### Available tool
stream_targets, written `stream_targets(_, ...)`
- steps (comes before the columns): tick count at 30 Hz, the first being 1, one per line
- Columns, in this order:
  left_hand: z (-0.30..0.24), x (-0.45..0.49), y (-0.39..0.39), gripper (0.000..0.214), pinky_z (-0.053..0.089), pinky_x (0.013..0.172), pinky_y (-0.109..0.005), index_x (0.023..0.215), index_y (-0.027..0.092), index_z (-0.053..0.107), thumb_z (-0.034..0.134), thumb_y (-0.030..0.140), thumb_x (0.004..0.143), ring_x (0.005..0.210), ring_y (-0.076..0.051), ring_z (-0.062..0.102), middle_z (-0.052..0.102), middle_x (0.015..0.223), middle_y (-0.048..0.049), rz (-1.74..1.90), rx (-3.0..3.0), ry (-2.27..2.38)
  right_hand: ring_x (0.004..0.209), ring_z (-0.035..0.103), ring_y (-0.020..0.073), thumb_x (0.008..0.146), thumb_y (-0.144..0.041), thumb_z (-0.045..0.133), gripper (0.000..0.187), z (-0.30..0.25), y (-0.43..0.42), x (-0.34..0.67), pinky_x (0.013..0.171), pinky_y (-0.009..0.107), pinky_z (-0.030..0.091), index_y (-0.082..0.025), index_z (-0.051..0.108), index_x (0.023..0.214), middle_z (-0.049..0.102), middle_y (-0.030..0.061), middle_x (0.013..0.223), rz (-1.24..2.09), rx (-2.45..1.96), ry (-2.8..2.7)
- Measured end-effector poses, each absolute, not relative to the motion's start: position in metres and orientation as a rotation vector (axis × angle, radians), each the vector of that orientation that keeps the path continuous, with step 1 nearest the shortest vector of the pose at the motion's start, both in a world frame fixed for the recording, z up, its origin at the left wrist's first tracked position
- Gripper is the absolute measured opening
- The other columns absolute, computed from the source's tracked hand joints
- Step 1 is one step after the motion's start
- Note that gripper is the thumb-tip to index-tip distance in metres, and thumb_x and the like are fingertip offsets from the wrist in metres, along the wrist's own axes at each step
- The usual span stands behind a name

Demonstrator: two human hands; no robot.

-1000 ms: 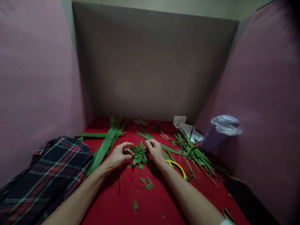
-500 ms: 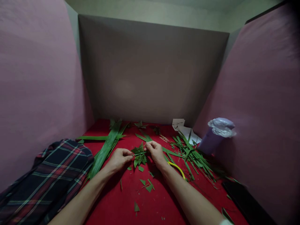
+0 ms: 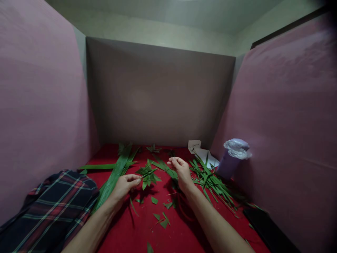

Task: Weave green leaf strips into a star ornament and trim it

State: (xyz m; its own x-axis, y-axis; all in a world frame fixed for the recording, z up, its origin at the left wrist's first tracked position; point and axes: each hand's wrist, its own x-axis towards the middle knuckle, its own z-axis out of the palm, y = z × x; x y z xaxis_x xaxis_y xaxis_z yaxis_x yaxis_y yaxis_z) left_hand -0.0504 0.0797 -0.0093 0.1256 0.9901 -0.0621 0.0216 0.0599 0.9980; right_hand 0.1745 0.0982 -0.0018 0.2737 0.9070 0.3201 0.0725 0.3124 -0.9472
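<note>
One leaf star (image 3: 149, 178) pinched in left hand (image 3: 125, 184); right hand (image 3: 182, 171) raised, grip unclear; one purple container (image 3: 228, 164).

Looks like 1 green leaf star (image 3: 149, 179), jagged in outline, with pointed tips jutting out in several directions. Spreads broad side toward the camera. Bears 1 narrow, darker stem (image 3: 149, 173) across the face, slanting from lower left to upper right. Held by the stem's lower-left end, pinched between thumb and fingers of the left hand (image 3: 126, 185). Sits just beyond those fingertips, well apart from the right hand (image 3: 181, 172). Hangs raised over the red cloth (image 3: 123, 232), casting a dark shadow below. Too small for finer detail.
</note>
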Motion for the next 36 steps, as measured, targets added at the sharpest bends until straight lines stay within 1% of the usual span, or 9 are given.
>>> stream_targets(3,-0.010,-0.051,0.081,0.022,0.029,0.045,-0.021,0.067,0.013,0.066,0.073,0.032,0.057,0.042,-0.008,0.043,0.058,0.049,0.0008,1.069,1.221,1.118,0.066,0.061,0.0184,0.081,-0.044,0.045,0.033,0.009,0.093,0.179,0.058,0.026,0.043,-0.015,0.061,0.078,0.068,0.0078,0.070,0.659,-1.208,-1.301)
stream_targets(7,-0.011,-0.052,0.081,0.025,0.029,0.044,-0.020,0.069,0.012,0.065,0.074,0.032,0.056,0.041,-0.008,0.042,0.054,0.047,0.0029,1.090,1.143,1.057,0.063,0.055,0.0176,0.075,-0.024,0.052,0.015,0.017,0.070,0.189,0.059,0.026,0.037,-0.018,0.059,0.062,0.063,0.0031,0.062,0.466,-1.408,-1.569)
stream_targets(11,-0.010,-0.053,0.082,0.026,0.030,0.044,-0.020,0.064,0.012,0.063,0.075,0.032,0.053,0.040,-0.007,0.041,0.052,0.048,0.0037,1.092,1.107,1.006,0.068,0.053,0.0192,0.074,-0.012,0.050,0.013,0.014,0.028,0.199,0.061,0.028,0.030,-0.019,0.057,0.066,0.060,0.0057,0.069,0.265,-1.632,-1.749)
stream_targets(13,-0.009,-0.052,0.082,0.025,0.030,0.044,-0.020,0.062,0.012,0.062,0.075,0.032,0.053,0.041,-0.007,0.042,0.053,0.049,0.0029,1.085,1.105,0.989,0.069,0.052,0.0199,0.069,-0.011,0.054,0.008,0.009,0.010,0.201,0.059,0.028,0.028,-0.019,0.056,0.066,0.059,0.0063,0.071,0.229,-1.733,-1.823)
stream_targets(17,-0.009,-0.052,0.081,0.024,0.030,0.044,-0.020,0.061,0.012,0.062,0.075,0.031,0.053,0.042,-0.007,0.044,0.055,0.050,0.0021,1.071,1.109,0.972,0.069,0.052,0.0199,0.061,-0.008,0.060,0.014,0.003,-0.009,0.199,0.055,0.026,0.025,-0.019,0.053,0.067,0.058,0.0052,0.074,0.233,-1.892,-1.913)
stream_targets(22,-0.010,-0.052,0.081,0.025,0.029,0.044,-0.021,0.065,0.012,0.064,0.076,0.031,0.054,0.042,-0.007,0.043,0.053,0.049,0.0032,1.068,1.127,0.971,0.077,0.052,0.0224,0.061,0.000,0.051,0.023,-0.005,-0.008,0.204,0.057,0.027,0.026,-0.017,0.053,0.076,0.058,0.0107,0.085,0.224,-1.969,-1.897)
stream_targets(24,-0.011,-0.052,0.081,0.026,0.028,0.044,-0.021,0.067,0.012,0.064,0.076,0.032,0.054,0.041,-0.007,0.042,0.052,0.048,0.0035,1.064,1.133,0.979,0.075,0.052,0.0212,0.060,0.001,0.051,0.025,-0.010,-0.007,0.211,0.056,0.026,0.026,-0.017,0.053,0.078,0.058,0.0097,0.083,0.268,-1.954,-1.878)
stream_targets(30,-0.009,-0.049,0.079,0.025,0.027,0.044,-0.021,0.069,0.012,0.065,0.074,0.032,0.056,0.041,-0.007,0.041,0.051,0.047,0.0037,1.042,1.161,0.982,0.057,0.048,0.0138,0.058,-0.002,0.050,0.026,-0.014,0.000,0.229,0.048,0.022,0.026,-0.020,0.050,0.077,0.053,-0.0011,0.064,0.445,-1.804,-1.716)
stream_targets(36,-0.009,-0.048,0.077,0.023,0.024,0.042,-0.021,0.065,0.013,0.064,0.071,0.034,0.058,0.040,-0.007,0.038,0.050,0.044,0.0040,1.022,1.235,0.997,0.061,0.052,0.0135,0.068,-0.021,0.059,0.036,-0.009,0.006,0.222,0.053,0.021,0.039,-0.018,0.052,0.103,0.057,-0.0011,0.070,0.683,-1.547,-1.556)
